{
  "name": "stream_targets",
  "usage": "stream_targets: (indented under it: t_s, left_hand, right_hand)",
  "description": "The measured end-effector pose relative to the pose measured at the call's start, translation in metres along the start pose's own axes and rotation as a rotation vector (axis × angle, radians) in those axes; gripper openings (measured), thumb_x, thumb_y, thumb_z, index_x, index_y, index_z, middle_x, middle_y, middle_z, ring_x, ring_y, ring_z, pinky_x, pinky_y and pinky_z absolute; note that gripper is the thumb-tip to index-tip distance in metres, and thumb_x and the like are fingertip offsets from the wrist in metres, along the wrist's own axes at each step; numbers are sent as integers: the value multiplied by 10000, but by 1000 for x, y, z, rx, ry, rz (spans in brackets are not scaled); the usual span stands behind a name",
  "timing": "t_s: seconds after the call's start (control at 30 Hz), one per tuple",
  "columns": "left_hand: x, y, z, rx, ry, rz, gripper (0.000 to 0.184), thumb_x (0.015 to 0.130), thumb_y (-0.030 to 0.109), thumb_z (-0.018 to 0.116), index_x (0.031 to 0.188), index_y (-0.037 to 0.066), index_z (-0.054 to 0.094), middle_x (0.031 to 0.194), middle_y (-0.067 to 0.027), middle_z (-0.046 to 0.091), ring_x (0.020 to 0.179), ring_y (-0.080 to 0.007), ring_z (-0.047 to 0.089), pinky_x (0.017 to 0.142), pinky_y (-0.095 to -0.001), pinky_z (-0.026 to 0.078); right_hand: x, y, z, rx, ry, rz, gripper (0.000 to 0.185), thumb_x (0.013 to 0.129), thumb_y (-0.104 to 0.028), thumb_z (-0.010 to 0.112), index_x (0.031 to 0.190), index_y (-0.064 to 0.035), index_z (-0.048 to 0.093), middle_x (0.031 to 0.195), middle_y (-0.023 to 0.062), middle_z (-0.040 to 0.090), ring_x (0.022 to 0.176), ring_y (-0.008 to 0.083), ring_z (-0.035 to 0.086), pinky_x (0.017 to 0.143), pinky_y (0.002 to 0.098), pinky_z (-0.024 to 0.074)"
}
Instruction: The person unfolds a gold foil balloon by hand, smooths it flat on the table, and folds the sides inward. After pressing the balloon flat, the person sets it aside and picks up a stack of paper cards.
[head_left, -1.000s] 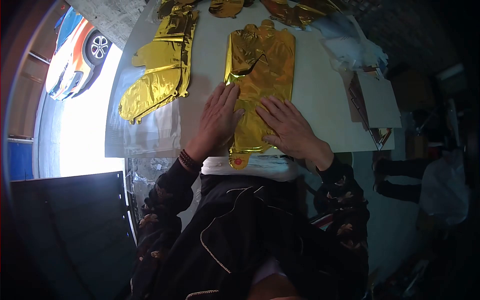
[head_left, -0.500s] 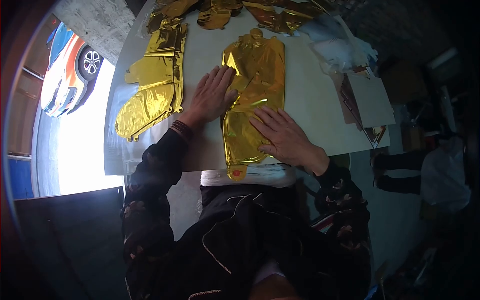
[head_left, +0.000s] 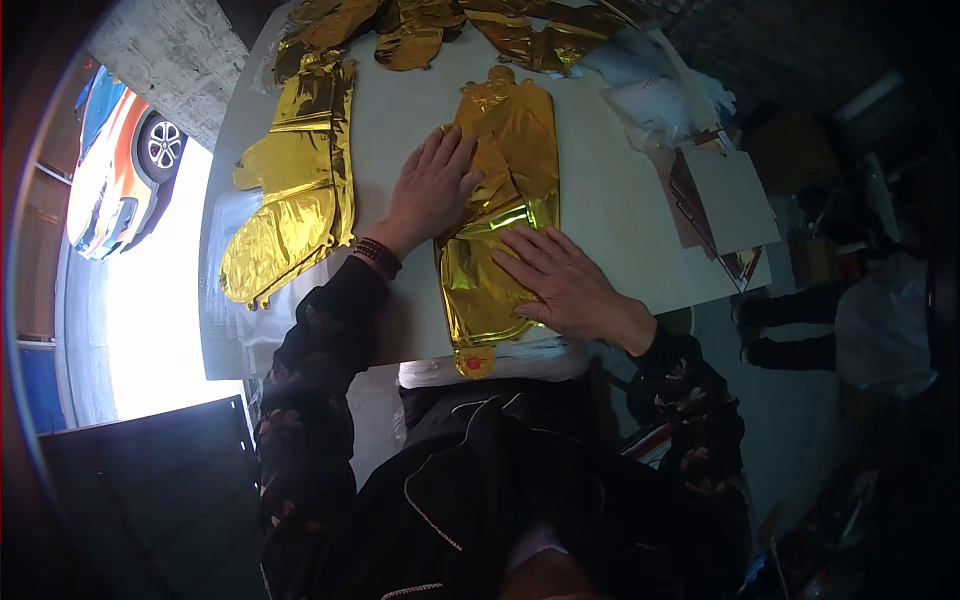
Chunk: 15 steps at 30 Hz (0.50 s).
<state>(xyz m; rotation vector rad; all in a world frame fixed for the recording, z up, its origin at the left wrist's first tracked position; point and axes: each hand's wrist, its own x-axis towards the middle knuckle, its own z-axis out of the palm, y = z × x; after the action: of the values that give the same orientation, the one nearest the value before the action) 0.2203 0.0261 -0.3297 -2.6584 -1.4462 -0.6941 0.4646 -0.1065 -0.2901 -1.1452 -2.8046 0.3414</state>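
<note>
A flat, folded gold foil balloon (head_left: 515,150) lies lengthwise on the pale table in front of me. Its near tab, marked with a red spot, pokes past the table's front edge. My left hand (head_left: 432,185) rests open on the balloon's left edge, fingers stretched away from me. Lower down, my right hand (head_left: 565,280) lies flat across its right side with the fingers spread. Both palms press on the foil, and neither hand grips it. To the left, another gold foil balloon (head_left: 300,190) lies flat, partly folded.
More gold foil pieces (head_left: 410,40) lie along the table's far edge. Clear plastic bags (head_left: 655,100) and a white card (head_left: 730,200) are at the right of the table (head_left: 620,240). A person (head_left: 880,320) stands off to the right; a car (head_left: 130,160) is outside at left.
My view has shifted slightly, so the table sits a little lower and further left. Both hands stay flat on the balloon; its upper part looks a bit narrower on the left.
</note>
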Motion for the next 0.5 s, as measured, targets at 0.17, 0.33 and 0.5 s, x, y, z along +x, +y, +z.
stream_targets:
  t_s: [0.17, 0.33, 0.5]
  left_hand:
    - [0, 6, -3, 87, -71, -5, 563, 1051, 364, 508, 1540, 107, 400, 1589, -151, 401, 1480, -395, 343, 1203, -503, 298]
    - [0, 4, -4, 38, -41, 13, 561, 1041, 357, 526, 1530, 105, 415, 1579, -153, 410, 1476, -404, 347, 1195, -511, 308]
    - [0, 3, 2, 62, -11, 35, 562, 1031, 374, 542, 1510, 102, 434, 1557, -155, 434, 1464, -394, 364, 1190, -505, 312]
  right_hand:
    - [0, 3, -13, 107, 63, -10, 744, 1015, -512, 512, 1588, -70, 338, 1654, 179, 295, 1552, 350, 225, 1263, 507, 185]
    - [13, 40, -29, 168, 413, 141, 680, 1044, -415, 480, 1577, -21, 328, 1647, 212, 289, 1532, 401, 258, 1248, 542, 196]
    - [33, 85, -2, 2, 299, 291, 652, 1045, -366, 487, 1577, -25, 329, 1645, 197, 300, 1545, 364, 236, 1249, 546, 182]
